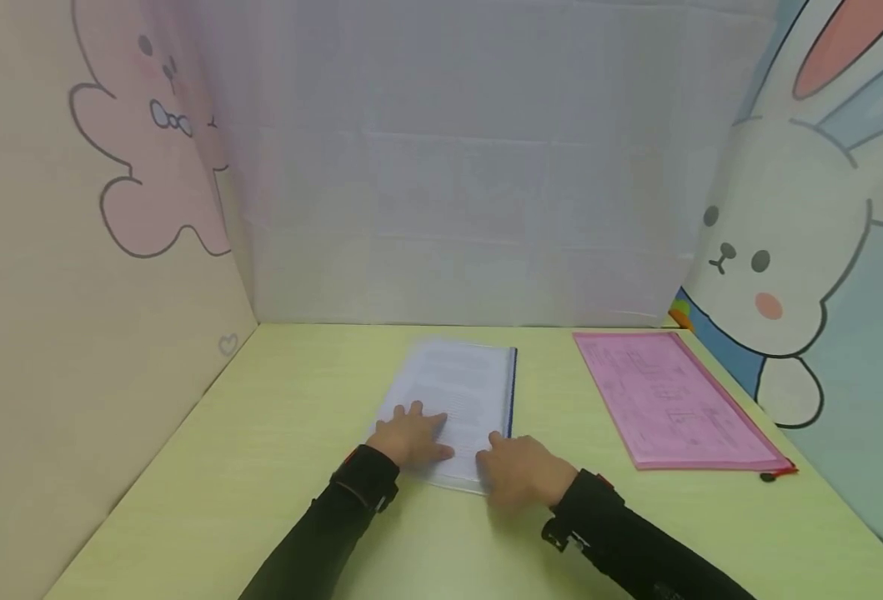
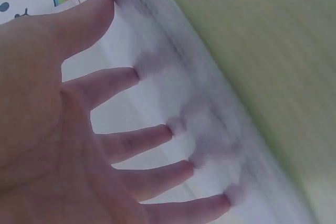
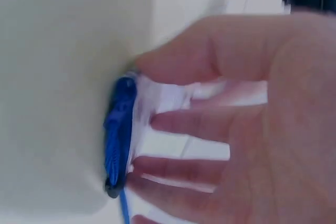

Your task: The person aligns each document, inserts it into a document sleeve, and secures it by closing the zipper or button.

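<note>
A clear file bag [image 1: 471, 375] with printed paper inside and a dark blue strip along its right side lies on the table. My left hand [image 1: 409, 437] rests over its lower left part, fingers spread. The left wrist view shows those fingertips [image 2: 181, 132] against the clear bag, which looks blurred there. At the bag's lower right corner is my right hand [image 1: 519, 471], its fingertips touching the edge. Beside the thumb and fingers in the right wrist view sits the bag's blue zipper end [image 3: 121, 129], with a thin blue cord [image 3: 124, 205] hanging from it.
A pink file bag [image 1: 674, 400] lies on the right of the yellow table [image 1: 276, 467], its red cord and dark pull [image 1: 768, 477] at the near corner. A white sheet [image 1: 471, 183] hangs behind. Cartoon-printed walls [image 1: 794, 275] stand at both sides.
</note>
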Demonstrator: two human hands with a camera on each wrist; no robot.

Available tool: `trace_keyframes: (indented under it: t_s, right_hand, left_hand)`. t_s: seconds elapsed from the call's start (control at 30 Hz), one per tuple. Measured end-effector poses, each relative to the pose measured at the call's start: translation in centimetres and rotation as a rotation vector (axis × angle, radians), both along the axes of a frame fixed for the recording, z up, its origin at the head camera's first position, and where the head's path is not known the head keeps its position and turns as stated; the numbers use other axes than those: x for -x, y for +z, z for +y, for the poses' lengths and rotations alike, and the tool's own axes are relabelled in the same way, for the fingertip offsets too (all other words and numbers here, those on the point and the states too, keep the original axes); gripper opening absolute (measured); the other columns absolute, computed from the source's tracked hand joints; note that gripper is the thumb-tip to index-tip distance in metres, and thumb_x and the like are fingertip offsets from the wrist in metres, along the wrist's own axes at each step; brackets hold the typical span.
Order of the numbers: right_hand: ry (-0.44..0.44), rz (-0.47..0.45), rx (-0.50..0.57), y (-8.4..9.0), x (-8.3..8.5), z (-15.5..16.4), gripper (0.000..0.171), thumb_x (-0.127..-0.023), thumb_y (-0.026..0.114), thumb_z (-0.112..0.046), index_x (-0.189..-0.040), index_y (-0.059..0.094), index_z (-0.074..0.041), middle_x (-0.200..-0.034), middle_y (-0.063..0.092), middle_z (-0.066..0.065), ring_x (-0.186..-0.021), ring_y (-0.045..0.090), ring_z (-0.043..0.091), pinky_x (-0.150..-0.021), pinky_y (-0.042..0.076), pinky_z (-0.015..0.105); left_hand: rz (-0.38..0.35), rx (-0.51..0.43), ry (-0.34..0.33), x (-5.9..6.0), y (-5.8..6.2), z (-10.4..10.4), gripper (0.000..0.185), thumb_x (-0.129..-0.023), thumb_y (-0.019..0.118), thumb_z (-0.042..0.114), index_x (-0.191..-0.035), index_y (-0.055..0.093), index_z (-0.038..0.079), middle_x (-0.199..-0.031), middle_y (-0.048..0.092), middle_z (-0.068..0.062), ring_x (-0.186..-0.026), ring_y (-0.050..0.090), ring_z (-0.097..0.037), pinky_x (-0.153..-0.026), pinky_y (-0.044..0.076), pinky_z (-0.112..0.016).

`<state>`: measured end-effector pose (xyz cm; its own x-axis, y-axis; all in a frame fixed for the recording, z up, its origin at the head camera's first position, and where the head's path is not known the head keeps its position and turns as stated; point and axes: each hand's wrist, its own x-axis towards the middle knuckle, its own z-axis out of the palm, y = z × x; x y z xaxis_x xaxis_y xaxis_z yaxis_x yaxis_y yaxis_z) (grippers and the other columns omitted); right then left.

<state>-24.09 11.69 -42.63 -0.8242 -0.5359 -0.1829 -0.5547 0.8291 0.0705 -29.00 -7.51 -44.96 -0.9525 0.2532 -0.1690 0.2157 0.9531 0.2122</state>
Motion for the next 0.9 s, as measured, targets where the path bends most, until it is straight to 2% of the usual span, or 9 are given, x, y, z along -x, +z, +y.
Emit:
trace_keyframes:
  t_s: [0.13, 0.27, 0.37, 0.53, 0.63, 0.7, 0.8, 0.9]
  right_hand:
    - [-0.057, -0.075, 0.084, 0.3, 1.3, 1.7, 0.023, -0.079, 0.073, -0.021, -0.099, 0.068, -0.011, -0.091, 0.053, -0.003, -0.074, 0.05, 0.015, -0.069, 0.047, 0.035]
    - [-0.093, -0.062, 0.14, 0.2, 2.1, 3.2, 0.031, -0.079, 0.08, -0.032, -0.098, 0.069, -0.011, -0.097, 0.057, -0.004, -0.077, 0.051, 0.015, -0.072, 0.048, 0.035]
    - [-0.089, -0.041, 0.147, 0.0, 2.1, 3.8, 0.039, -0.076, 0.084, -0.037, -0.099, 0.068, -0.01, -0.096, 0.056, -0.004, -0.076, 0.051, 0.015, -0.072, 0.048, 0.036]
    - [-0.072, -0.025, 0.154, 0.1, 1.5, 3.6, 0.037, -0.078, 0.085, -0.034, -0.099, 0.066, -0.008, -0.093, 0.055, -0.002, -0.076, 0.051, 0.016, -0.071, 0.05, 0.037]
    - [-0.077, -0.042, 0.173, 0.4, 1.4, 3.6, 0.036, -0.082, 0.083, -0.032, -0.103, 0.068, -0.007, -0.094, 0.057, -0.001, -0.078, 0.052, 0.016, -0.073, 0.051, 0.039]
    - [-0.084, -0.063, 0.211, 1.0, 1.6, 3.6, 0.037, -0.085, 0.08, -0.031, -0.109, 0.069, -0.005, -0.099, 0.061, 0.002, -0.084, 0.056, 0.018, -0.079, 0.053, 0.042]
    - [-0.097, -0.079, 0.26, 2.3, 2.4, 3.7, 0.043, -0.092, 0.075, -0.03, -0.121, 0.069, 0.0, -0.114, 0.067, 0.011, -0.102, 0.063, 0.026, -0.093, 0.052, 0.048]
    - [-0.124, -0.058, 0.25, 4.0, 4.0, 4.0, 0.054, -0.098, 0.067, -0.035, -0.135, 0.06, 0.005, -0.131, 0.063, 0.022, -0.123, 0.058, 0.037, -0.104, 0.046, 0.053]
  left_hand:
    - [0.045, 0.036, -0.032, -0.8, 0.0, 0.1, 0.063, -0.095, 0.064, 0.054, -0.149, 0.054, 0.024, -0.147, 0.049, -0.017, -0.128, 0.05, -0.043, -0.094, 0.047, -0.061]
    - [0.077, 0.072, -0.083, -1.6, 0.3, 0.7, 0.06, -0.095, 0.066, 0.052, -0.145, 0.058, 0.021, -0.135, 0.058, -0.015, -0.119, 0.056, -0.041, -0.093, 0.048, -0.059]
    - [0.084, 0.078, -0.103, -1.9, 0.4, 1.0, 0.06, -0.094, 0.067, 0.051, -0.144, 0.059, 0.02, -0.133, 0.06, -0.014, -0.117, 0.057, -0.04, -0.093, 0.047, -0.06]
    - [0.11, 0.097, -0.117, -2.1, 0.7, 0.9, 0.059, -0.093, 0.07, 0.051, -0.142, 0.061, 0.02, -0.13, 0.062, -0.013, -0.114, 0.06, -0.038, -0.089, 0.05, -0.058]
    - [0.116, 0.097, -0.138, -1.9, 1.0, 0.8, 0.052, -0.093, 0.07, 0.049, -0.132, 0.066, 0.017, -0.119, 0.066, -0.011, -0.107, 0.062, -0.035, -0.086, 0.052, -0.054]
    - [0.096, 0.091, -0.135, -1.7, 1.4, 0.9, 0.05, -0.094, 0.068, 0.05, -0.127, 0.067, 0.013, -0.114, 0.066, -0.011, -0.103, 0.063, -0.032, -0.086, 0.053, -0.051]
    - [0.058, 0.07, -0.105, -1.3, 2.6, 1.2, 0.055, -0.096, 0.063, 0.055, -0.128, 0.065, 0.009, -0.118, 0.066, -0.013, -0.107, 0.064, -0.033, -0.089, 0.053, -0.05]
    - [0.043, 0.024, -0.066, -0.3, 4.1, 1.3, 0.066, -0.099, 0.055, 0.058, -0.144, 0.054, 0.009, -0.139, 0.058, -0.018, -0.124, 0.057, -0.039, -0.1, 0.049, -0.053]
